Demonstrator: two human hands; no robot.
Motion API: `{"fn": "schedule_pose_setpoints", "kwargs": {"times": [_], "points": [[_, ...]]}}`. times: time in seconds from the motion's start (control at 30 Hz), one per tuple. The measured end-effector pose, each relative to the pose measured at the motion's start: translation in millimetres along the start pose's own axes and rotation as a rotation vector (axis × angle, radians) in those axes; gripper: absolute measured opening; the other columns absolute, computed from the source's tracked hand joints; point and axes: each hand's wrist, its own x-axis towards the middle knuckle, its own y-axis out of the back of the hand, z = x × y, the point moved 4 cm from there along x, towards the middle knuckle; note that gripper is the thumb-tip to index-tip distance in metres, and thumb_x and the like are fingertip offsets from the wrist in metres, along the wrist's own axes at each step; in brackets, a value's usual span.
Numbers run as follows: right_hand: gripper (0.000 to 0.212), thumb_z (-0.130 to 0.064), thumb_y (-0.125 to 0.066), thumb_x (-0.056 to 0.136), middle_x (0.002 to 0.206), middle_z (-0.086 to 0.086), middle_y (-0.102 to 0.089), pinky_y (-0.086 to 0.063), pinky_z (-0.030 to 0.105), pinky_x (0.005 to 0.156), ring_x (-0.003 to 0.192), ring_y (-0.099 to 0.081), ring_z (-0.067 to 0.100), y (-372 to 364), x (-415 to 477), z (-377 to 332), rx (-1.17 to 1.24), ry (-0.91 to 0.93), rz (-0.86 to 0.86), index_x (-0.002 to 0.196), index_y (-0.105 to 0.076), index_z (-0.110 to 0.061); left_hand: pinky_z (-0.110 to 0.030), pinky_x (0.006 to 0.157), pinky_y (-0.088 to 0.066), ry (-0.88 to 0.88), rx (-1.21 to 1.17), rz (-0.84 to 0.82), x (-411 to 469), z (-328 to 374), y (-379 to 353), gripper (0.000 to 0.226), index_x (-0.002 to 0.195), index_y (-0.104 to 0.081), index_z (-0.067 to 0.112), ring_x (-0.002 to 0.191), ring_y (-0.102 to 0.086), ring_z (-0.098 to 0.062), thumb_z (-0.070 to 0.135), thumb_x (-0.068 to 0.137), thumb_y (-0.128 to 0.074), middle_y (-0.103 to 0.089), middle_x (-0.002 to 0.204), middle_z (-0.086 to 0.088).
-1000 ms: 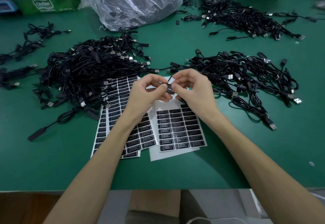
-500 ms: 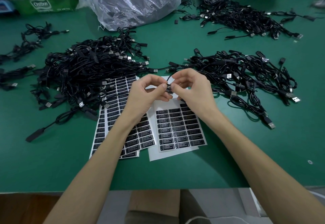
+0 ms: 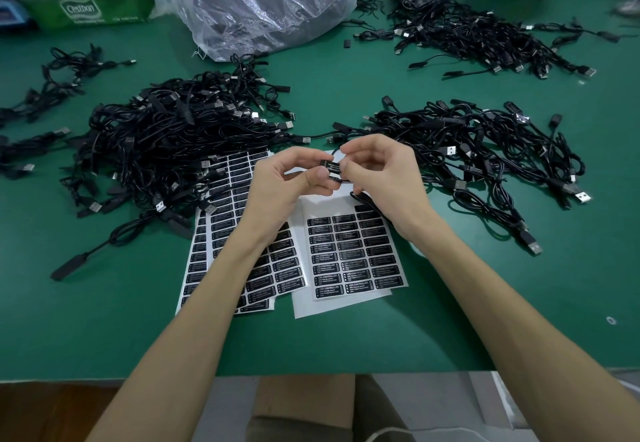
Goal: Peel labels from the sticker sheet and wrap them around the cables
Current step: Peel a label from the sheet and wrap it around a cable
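While label is pinched, clear bag, dark contents

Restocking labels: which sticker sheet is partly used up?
The right sheet, beneath the right hand: its top is bare white backing; the left sheets are full up to their top edge.

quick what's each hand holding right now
Left hand: pinches the labelled cable.
Right hand: pinches the same labelled cable.
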Motion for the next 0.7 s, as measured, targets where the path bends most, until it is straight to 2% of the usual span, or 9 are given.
{"fn": "schedule_pose_setpoints", "kwargs": {"times": [0.3, 0.5, 0.63, 0.7], "points": [[0.016, -0.006, -0.075, 0.090, 0.087, 0.004, -0.076, -0.059, 0.037, 0.070, 0.069, -0.064, 0.012, 0.3, 0.4, 1.1, -0.009, 0.025, 0.000, 0.105, -0.072, -0.013, -0.033, 0.075, -0.062, -0.006, -0.037, -0.005, 0.1, 0.1, 0.4, 0.019, 0.109, -0.074, 0.001, 0.077, -0.076, -0.031, 0.004, 0.090, -0.076, -0.074, 0.090, -0.015], [0.017, -0.001, -0.073, 0.090, 0.086, 0.004, -0.075, -0.056, 0.033, 0.069, 0.064, -0.062, 0.009, 1.6, 0.8, -1.4, 0.031, 0.042, 0.005, 0.105, -0.072, -0.009, -0.031, 0.074, -0.062, 0.004, -0.065, -0.004, 0.3, -0.5, 0.3, 0.017, 0.105, -0.076, 0.007, 0.076, -0.076, -0.030, 0.005, 0.089, -0.077, -0.075, 0.088, -0.012], [0.018, -0.002, -0.073, 0.090, 0.086, 0.006, -0.075, -0.059, 0.041, 0.072, 0.063, -0.061, 0.011, 0.0, 0.4, -0.6, 0.014, 0.033, -0.004, 0.105, -0.072, -0.010, -0.033, 0.075, -0.062, 0.005, -0.064, -0.001, 1.1, -1.2, 0.9, 0.019, 0.108, -0.075, 0.002, 0.077, -0.076, -0.031, 0.004, 0.089, -0.076, -0.075, 0.089, -0.014], [0.017, -0.002, -0.074, 0.090, 0.086, 0.005, -0.075, -0.059, 0.040, 0.071, 0.062, -0.061, 0.011, -0.3, 0.3, -0.3, 0.007, 0.032, -0.006, 0.105, -0.072, -0.011, -0.033, 0.075, -0.062, 0.003, -0.059, 0.000, 1.0, -1.5, 1.0, 0.020, 0.109, -0.074, 0.000, 0.077, -0.076, -0.031, 0.003, 0.090, -0.076, -0.075, 0.089, -0.014]]}}
